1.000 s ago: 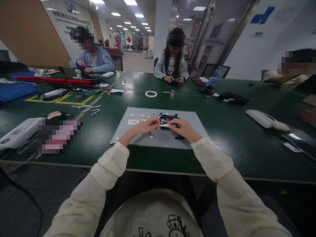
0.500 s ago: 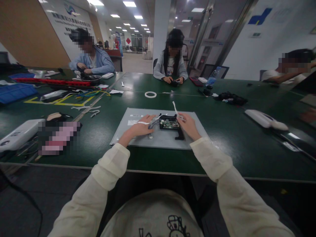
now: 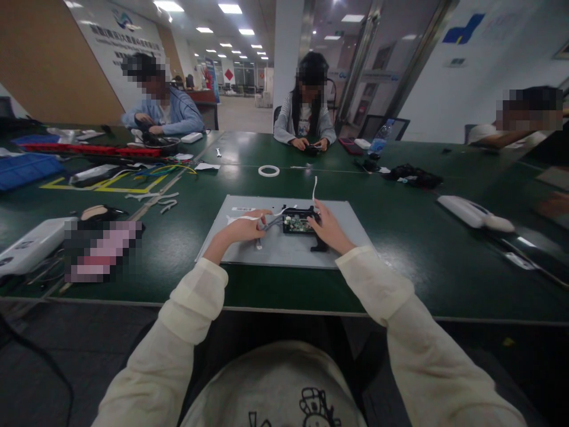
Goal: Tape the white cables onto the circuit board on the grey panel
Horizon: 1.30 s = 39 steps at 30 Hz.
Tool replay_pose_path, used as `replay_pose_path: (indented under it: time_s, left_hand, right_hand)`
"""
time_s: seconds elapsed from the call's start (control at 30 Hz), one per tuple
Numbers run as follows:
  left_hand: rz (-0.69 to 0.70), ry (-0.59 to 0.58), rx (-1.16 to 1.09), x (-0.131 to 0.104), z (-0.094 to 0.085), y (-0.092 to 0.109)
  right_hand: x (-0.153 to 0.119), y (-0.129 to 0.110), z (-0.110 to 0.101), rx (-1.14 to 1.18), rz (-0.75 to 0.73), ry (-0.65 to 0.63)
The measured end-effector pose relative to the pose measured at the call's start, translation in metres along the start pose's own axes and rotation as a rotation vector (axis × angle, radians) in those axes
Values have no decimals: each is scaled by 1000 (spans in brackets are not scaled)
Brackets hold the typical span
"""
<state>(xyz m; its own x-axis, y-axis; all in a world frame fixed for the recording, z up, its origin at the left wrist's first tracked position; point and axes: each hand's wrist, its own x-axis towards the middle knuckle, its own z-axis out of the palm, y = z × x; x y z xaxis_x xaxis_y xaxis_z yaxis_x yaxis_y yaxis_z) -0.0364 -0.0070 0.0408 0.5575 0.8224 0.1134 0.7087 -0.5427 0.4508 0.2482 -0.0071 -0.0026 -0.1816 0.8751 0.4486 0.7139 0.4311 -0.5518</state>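
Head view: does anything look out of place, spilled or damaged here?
No spill or clear damage shows. Slightly odd: bent white scraps lie loose on the green table, left of the grey panel, and a white strip sticks up by the right hand, its upper end attached to nothing visible.

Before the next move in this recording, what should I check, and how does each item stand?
1. Grey panel flat on the table: ok.
2. Circuit board exposed to view: ok, mostly.
3. Left hand at the grey cable: ok.
4. Right hand clear of the board: not ok, it overlaps the right end in this view.
5. White strip by the right hand lying flat: not ok, its end sticks up.
6. Cable fully plugged in: cannot tell.
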Motion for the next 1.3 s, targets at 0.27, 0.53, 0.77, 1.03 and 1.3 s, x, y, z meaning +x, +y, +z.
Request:
replay_pose_path:
  time_s: [0.27,0.53,0.77,1.03,1.3]
  left_hand:
    - [-65,317,45,9,-1,-4]
    - [-24,382,273,42,16,8]
    - [-148,290,263,71,31,19]
    - [-220,283,53,69,36,13]
    - [-213,298,22,68,38,7]
  right_hand:
    - [-1,-3,2,7,-13,-8]
    - [-1,-4,3,13,-2,-14]
    - [0,-3,4,32,1,-9]
    - [1,-4,3,30,-7,-18]
    - [2,-6,1,16,-25,-20]
